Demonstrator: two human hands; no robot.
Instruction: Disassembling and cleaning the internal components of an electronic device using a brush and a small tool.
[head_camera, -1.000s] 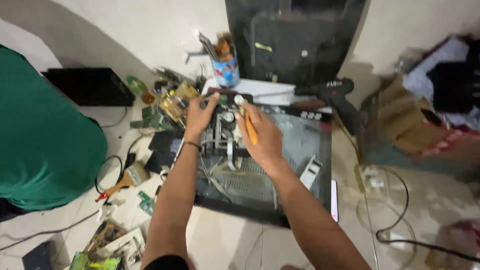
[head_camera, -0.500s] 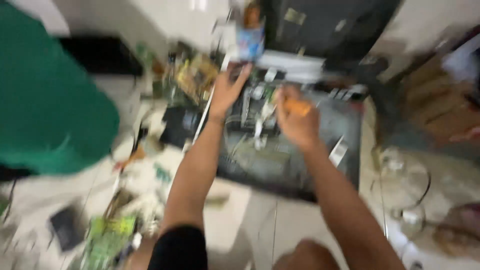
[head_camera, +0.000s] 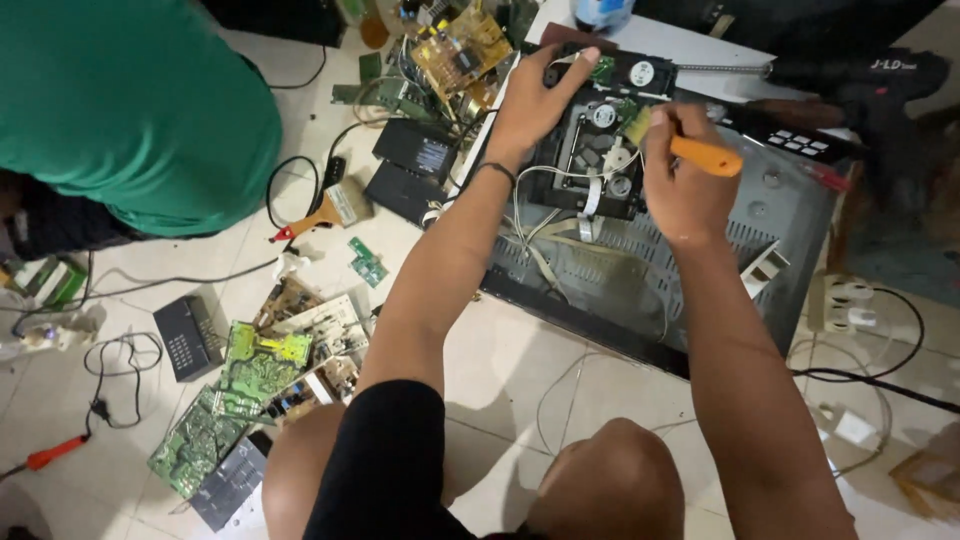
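Since the blurred frame your view has steadied: your left hand (head_camera: 535, 100) presses flat on the disc mechanism (head_camera: 600, 150) at 12 o'clock while your right hand (head_camera: 680, 185) grips the orange-handled screwdriver (head_camera: 700, 155), so keep the tip seated and turn.

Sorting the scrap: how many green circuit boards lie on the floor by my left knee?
3 that I can make out: a bright green board, a darker one below it, a small one above; more may be hidden.

casing (head_camera: 700, 262): matt grey metal; screwdriver handle (head_camera: 706, 157): smooth orange plastic
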